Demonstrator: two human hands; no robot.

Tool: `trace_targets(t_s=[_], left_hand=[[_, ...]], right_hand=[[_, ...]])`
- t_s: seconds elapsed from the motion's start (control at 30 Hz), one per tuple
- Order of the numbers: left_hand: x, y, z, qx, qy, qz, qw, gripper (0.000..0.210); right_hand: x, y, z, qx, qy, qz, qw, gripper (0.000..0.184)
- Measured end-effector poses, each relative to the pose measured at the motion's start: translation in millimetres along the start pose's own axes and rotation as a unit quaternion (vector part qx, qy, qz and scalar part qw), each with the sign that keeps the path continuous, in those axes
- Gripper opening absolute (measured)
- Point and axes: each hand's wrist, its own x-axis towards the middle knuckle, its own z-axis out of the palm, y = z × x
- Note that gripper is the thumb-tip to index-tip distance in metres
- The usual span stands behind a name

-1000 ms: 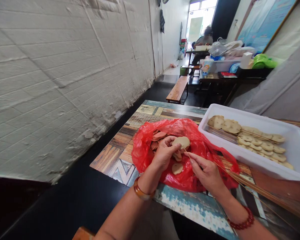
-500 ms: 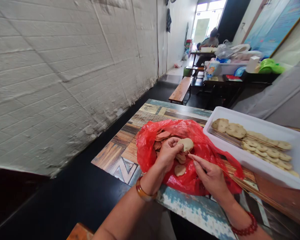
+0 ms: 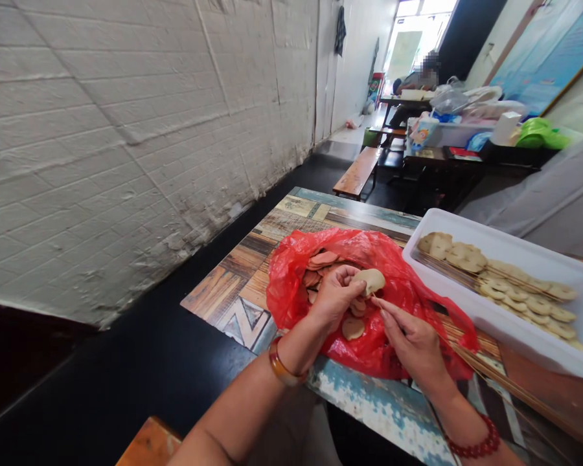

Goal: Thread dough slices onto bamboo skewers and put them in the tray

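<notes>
Over the red plastic bag (image 3: 393, 243), my left hand (image 3: 337, 299) pinches a pale, flat, round food slice (image 3: 374, 279) between thumb and fingers. My right hand (image 3: 412, 343) is closed on a thin wooden skewer (image 3: 375, 298). The skewer's tip meets the slice's lower edge; how far it goes in, I cannot tell. Below my hands, the open bag holds loose round slices (image 3: 353, 329), some pinkish at the left. To the right, a white plastic tub (image 3: 471, 323) contains rows of pale slices (image 3: 508, 285) on skewers.
The bag and tub stand on a wood-patterned table (image 3: 257, 259). A bundle of bare skewers (image 3: 515, 380) lies at the right, near my right forearm. Beyond are a wooden bench (image 3: 358, 171) and a cluttered table; a person (image 3: 420, 77) sits farther back. A white wall (image 3: 140, 129) runs along the left.
The view has shifted slightly, so the scene sits a little farther right. My hands keep the same grips, with the slice slightly more turned and the skewer tip still at its lower edge.
</notes>
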Motion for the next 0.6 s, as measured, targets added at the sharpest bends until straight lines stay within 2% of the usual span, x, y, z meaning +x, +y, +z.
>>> trace_targets(t_s=[0.17,0.3,0.6], left_hand=[[-2.9,2.6,3.5,0.029,0.009,0.024,0.999,0.022],[-3.5,2.8,4.3,0.040,0.002,0.018,0.999,0.021],[0.1,2.0,-1.1,-0.007,-0.020,0.008,1.000,0.029]], right_hand=[[0.2,-0.7,0.2,-0.012,0.006,-0.003,1.000,0.031],[1.1,-0.6,0.8,-0.006,0.007,-0.003,1.000,0.031],[1.0,-4.1,0.4,0.032,-0.005,0.035,0.999,0.033]])
